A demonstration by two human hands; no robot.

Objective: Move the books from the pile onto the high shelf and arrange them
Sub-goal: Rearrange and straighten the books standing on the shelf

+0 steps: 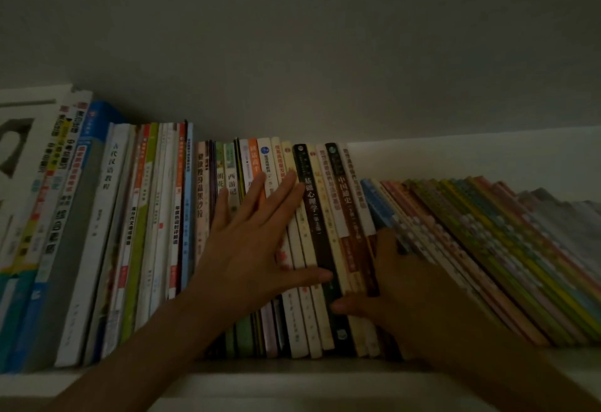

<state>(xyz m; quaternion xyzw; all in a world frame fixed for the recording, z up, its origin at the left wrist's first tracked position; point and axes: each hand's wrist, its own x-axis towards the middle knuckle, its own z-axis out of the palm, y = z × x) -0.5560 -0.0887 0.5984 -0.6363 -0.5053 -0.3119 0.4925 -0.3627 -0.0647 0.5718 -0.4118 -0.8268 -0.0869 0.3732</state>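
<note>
With the books (312, 242) already on the high shelf (292, 376), the left hand (257, 249) lies flat and open across the spines to steady them, while the right hand (396, 284), fingers tucked between 2 groups, seems to square the leaning thin books (487, 249).

White shelf (292, 382); two black-spined books (317, 216) among cream ones; blue book (94, 125) at left.

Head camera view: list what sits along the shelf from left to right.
White box → tall upright books → shorter upright books with the left hand flat on their spines → black-spined book → right hand → thin colourful books leaning left.
</note>
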